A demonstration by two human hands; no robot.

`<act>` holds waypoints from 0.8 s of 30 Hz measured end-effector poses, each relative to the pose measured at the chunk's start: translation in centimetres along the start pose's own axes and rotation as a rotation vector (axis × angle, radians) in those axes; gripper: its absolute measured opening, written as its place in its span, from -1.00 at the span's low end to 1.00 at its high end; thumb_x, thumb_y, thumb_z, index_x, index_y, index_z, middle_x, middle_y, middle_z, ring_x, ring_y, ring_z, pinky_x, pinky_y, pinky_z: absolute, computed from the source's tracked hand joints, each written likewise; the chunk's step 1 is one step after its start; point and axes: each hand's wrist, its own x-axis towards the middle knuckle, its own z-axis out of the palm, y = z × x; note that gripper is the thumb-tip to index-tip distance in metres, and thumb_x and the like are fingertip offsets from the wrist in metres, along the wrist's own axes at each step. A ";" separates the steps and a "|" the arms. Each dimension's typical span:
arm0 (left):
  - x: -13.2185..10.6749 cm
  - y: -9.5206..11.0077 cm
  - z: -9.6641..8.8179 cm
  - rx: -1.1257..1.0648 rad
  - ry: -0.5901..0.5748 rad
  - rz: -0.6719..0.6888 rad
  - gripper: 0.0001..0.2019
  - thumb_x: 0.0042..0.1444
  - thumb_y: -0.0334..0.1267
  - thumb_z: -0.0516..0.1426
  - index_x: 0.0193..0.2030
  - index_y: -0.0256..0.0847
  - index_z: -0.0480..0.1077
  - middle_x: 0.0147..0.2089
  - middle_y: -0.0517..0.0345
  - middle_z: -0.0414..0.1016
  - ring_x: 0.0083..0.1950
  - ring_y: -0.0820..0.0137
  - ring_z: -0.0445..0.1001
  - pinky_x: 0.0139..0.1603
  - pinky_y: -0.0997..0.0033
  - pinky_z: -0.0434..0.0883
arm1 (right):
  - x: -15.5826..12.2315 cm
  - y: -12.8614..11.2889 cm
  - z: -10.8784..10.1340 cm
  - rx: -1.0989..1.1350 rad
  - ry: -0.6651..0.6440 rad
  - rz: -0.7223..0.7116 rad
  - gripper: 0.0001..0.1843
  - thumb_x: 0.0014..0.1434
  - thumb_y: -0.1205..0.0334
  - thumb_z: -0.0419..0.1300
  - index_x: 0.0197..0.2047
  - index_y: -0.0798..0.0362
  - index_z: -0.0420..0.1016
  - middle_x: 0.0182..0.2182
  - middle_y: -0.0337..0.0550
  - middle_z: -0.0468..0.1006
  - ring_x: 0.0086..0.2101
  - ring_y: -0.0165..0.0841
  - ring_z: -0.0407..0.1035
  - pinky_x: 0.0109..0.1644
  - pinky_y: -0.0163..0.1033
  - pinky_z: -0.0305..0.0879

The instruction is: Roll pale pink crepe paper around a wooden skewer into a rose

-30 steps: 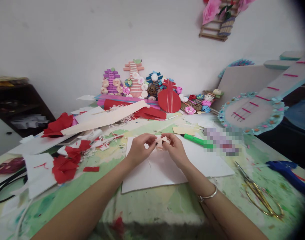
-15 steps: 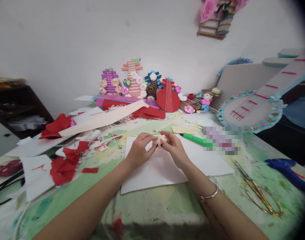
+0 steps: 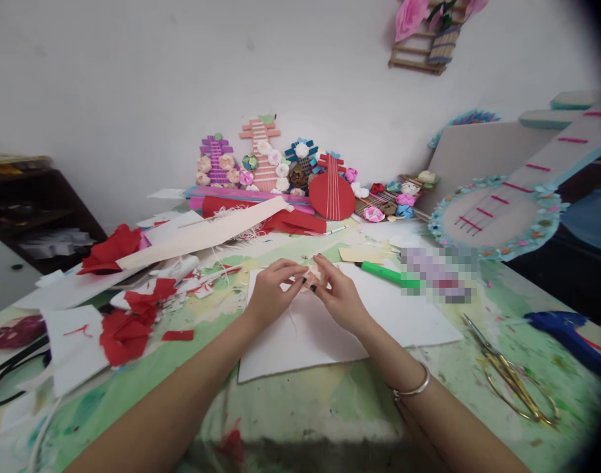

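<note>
Both hands meet over a white sheet [image 3: 379, 322] on the green table. My left hand [image 3: 273, 292] and my right hand [image 3: 337, 295] pinch a small pale pink paper piece [image 3: 314, 273] between their fingertips. The piece is mostly hidden by the fingers, so its shape is unclear. A silver bangle [image 3: 412, 387] sits on my right wrist.
A green marker [image 3: 389, 274] lies just right of the hands. Gold scissors [image 3: 511, 378] and a blue glue gun [image 3: 566, 332] lie at the right. Red paper scraps [image 3: 125, 325] litter the left side. Paper instrument models with flowers [image 3: 300, 180] stand by the wall.
The hands have drawn closer together around the pink piece, which now shows less between the fingers. The view has shifted slightly.
</note>
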 end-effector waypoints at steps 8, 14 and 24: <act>0.7 0.4 -0.6 -0.397 -0.023 -0.396 -0.62 0.03 -0.09 0.17 -0.05 -0.26 0.44 0.00 -0.04 0.44 -0.12 0.27 0.51 -0.33 0.32 0.59 | 0.3 0.0 -0.4 0.118 0.062 0.158 -0.42 -0.02 0.20 0.17 0.13 0.01 0.34 -0.22 -0.14 0.49 -0.27 -0.31 0.35 -0.13 -0.12 0.31; 0.6 0.3 -0.6 -0.428 -0.090 -0.405 -0.58 -0.09 -0.21 0.27 -0.04 -0.26 0.43 0.00 -0.06 0.48 -0.07 0.22 0.51 -0.21 0.28 0.55 | 0.4 -0.2 -0.5 0.249 0.075 0.255 -0.39 -0.06 0.18 0.18 0.12 0.03 0.34 -0.19 -0.12 0.48 -0.26 -0.32 0.35 -0.17 -0.16 0.32; 0.5 -0.2 -0.2 -0.301 -0.107 -0.400 -0.53 -0.12 -0.24 0.27 0.00 -0.25 0.42 0.02 -0.09 0.46 -0.05 0.20 0.50 -0.18 0.25 0.54 | 0.0 -0.3 -0.4 0.403 -0.103 0.177 -0.21 -0.19 0.48 0.10 0.18 -0.07 0.24 -0.25 -0.22 0.50 -0.22 -0.33 0.38 -0.06 -0.15 0.31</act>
